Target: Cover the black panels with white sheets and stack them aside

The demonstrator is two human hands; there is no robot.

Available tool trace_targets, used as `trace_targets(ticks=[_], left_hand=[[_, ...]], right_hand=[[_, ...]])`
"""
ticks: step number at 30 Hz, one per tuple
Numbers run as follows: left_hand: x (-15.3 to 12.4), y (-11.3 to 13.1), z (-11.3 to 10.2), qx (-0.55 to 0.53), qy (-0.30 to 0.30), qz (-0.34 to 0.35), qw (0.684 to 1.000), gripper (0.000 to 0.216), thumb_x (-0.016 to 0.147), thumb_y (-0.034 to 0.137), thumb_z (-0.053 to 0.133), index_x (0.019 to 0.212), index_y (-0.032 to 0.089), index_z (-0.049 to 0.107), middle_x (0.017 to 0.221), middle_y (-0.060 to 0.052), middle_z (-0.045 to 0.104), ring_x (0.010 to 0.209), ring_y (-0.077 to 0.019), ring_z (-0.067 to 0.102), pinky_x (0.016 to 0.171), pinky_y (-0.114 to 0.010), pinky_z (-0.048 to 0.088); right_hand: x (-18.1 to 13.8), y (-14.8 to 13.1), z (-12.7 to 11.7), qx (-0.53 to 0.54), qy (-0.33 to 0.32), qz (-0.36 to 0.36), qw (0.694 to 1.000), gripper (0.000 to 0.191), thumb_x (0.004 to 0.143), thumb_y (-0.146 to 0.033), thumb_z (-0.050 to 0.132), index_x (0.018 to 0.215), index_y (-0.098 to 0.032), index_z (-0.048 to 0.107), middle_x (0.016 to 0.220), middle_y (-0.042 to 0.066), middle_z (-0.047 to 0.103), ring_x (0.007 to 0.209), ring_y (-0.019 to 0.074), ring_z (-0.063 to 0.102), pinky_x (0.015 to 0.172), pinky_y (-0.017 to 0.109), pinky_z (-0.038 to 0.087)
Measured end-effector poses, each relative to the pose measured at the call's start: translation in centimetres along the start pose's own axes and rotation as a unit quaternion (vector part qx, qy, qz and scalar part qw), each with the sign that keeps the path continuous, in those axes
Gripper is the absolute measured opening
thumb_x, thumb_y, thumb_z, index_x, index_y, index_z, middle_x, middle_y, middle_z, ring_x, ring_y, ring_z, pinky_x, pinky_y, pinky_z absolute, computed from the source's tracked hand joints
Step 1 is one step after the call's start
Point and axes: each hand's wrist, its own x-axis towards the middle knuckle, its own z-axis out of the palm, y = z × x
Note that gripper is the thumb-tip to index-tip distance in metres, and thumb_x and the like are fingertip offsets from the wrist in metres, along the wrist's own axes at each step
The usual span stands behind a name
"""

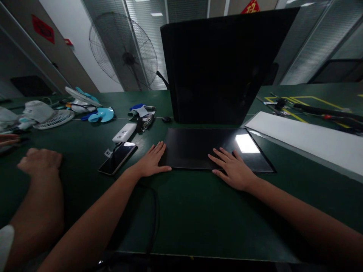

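A flat black panel [198,145] lies on the green table [198,211] in front of me. My left hand [151,162] rests flat at the panel's left edge, fingers stretched out. On the panel's near edge my right hand [234,170] lies flat with fingers spread. Neither hand holds anything. A large upright black board [224,68] stands just behind the panel.
A black phone [117,158] and a white power bank [124,132] lie left of my left hand. Another person's arm [39,189] rests at far left. Fan parts [53,119], blue blades [100,114], a standing fan [123,53] and a long white strip [309,141] surround the area.
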Motion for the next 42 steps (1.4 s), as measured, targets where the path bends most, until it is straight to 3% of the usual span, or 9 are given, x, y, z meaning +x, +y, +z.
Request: trace_targets(ticks=[3, 13, 20, 24, 27, 30, 32, 37, 42], left_hand=[[-0.4, 0.6, -0.6, 0.004, -0.029, 0.005, 1.000, 0.128, 0.071, 0.080, 0.068, 0.164, 0.010, 0.015, 0.168, -0.023, 0.003, 0.156, -0.0401, 0.005, 0.125, -0.055, 0.014], [0.0, 1.6, -1.7, -0.017, -0.013, -0.064, 0.998, 0.109, 0.071, 0.077, 0.073, 0.157, 0.018, 0.040, 0.167, -0.017, 0.025, 0.149, -0.0409, 0.034, 0.123, -0.053, 0.028], [-0.1, 2.8, 0.0, 0.011, -0.001, -0.031, 0.999, 0.105, 0.088, 0.076, 0.053, 0.164, 0.014, 0.017, 0.170, -0.018, 0.008, 0.156, -0.0414, 0.006, 0.125, -0.059, 0.017], [0.1, 2.9, 0.4, 0.015, 0.003, -0.030, 0.999, 0.104, 0.089, 0.077, 0.049, 0.164, 0.011, 0.018, 0.170, -0.020, 0.007, 0.156, -0.0403, 0.006, 0.126, -0.058, 0.015], [0.5, 2.4, 1.0, -0.009, 0.034, -0.066, 0.997, 0.093, 0.096, 0.071, 0.038, 0.162, 0.008, 0.021, 0.169, -0.021, 0.015, 0.157, -0.0359, 0.011, 0.127, -0.055, 0.014], [1.1, 1.9, 1.6, -0.018, 0.072, -0.127, 0.989, 0.091, 0.097, 0.070, 0.036, 0.158, 0.002, 0.029, 0.165, -0.024, 0.026, 0.156, -0.0366, 0.016, 0.126, -0.056, 0.014], [1.4, 1.7, 1.8, -0.031, 0.089, -0.146, 0.985, 0.088, 0.095, 0.070, 0.040, 0.152, 0.003, 0.041, 0.163, -0.024, 0.033, 0.155, -0.0374, 0.022, 0.126, -0.056, 0.015], [1.7, 0.6, 1.2, -0.081, 0.155, -0.205, 0.963, 0.064, 0.093, 0.067, 0.046, 0.122, 0.015, 0.070, 0.152, -0.018, 0.053, 0.144, -0.0359, 0.045, 0.120, -0.052, 0.034], [1.5, 0.0, 0.3, -0.027, 0.183, -0.301, 0.935, 0.050, 0.090, 0.058, 0.056, 0.106, 0.016, 0.077, 0.143, -0.017, 0.061, 0.133, -0.0382, 0.056, 0.113, -0.053, 0.041]], right_hand=[[-0.2, 0.1, 0.1, -0.003, 0.003, 0.002, 1.000, 0.067, 0.101, -0.066, 0.030, 0.161, -0.036, 0.029, 0.167, 0.003, 0.022, 0.153, 0.0337, 0.020, 0.119, 0.071, 0.018], [-0.3, 0.2, 0.5, -0.011, 0.018, -0.012, 1.000, 0.062, 0.104, -0.059, 0.030, 0.158, -0.031, 0.038, 0.165, 0.005, 0.028, 0.151, 0.0356, 0.025, 0.120, 0.064, 0.024], [-0.5, -0.2, 1.2, 0.000, 0.020, 0.001, 1.000, 0.092, 0.090, -0.084, 0.033, 0.164, -0.030, 0.019, 0.168, 0.010, 0.010, 0.153, 0.0441, 0.007, 0.115, 0.078, 0.008], [-0.2, 1.0, -0.1, 0.042, 0.016, 0.005, 0.999, 0.082, 0.095, -0.078, 0.031, 0.161, -0.030, 0.031, 0.165, 0.009, 0.026, 0.150, 0.0399, 0.026, 0.118, 0.072, 0.020], [-0.3, 4.4, -1.5, 0.048, 0.079, 0.120, 0.988, 0.073, 0.102, -0.065, 0.023, 0.155, -0.019, 0.044, 0.149, 0.014, 0.052, 0.134, 0.0336, 0.051, 0.112, 0.057, 0.041], [-0.7, 8.2, -2.0, -0.049, 0.103, 0.287, 0.951, 0.076, 0.100, -0.063, 0.027, 0.138, -0.005, 0.059, 0.130, 0.028, 0.060, 0.121, 0.0432, 0.056, 0.096, 0.061, 0.047], [-1.0, 9.7, -1.9, -0.088, 0.071, 0.335, 0.935, 0.075, 0.098, -0.062, 0.030, 0.127, -0.002, 0.064, 0.121, 0.031, 0.061, 0.116, 0.0464, 0.056, 0.088, 0.060, 0.049], [-0.6, 9.1, -1.3, -0.108, 0.052, 0.318, 0.940, 0.072, 0.099, -0.060, 0.029, 0.125, -0.003, 0.064, 0.115, 0.030, 0.060, 0.112, 0.0430, 0.056, 0.087, 0.053, 0.049], [-0.3, 7.5, -0.9, -0.111, 0.055, 0.303, 0.945, 0.075, 0.098, -0.062, 0.031, 0.136, -0.003, 0.056, 0.117, 0.029, 0.059, 0.115, 0.0418, 0.054, 0.090, 0.052, 0.047]])
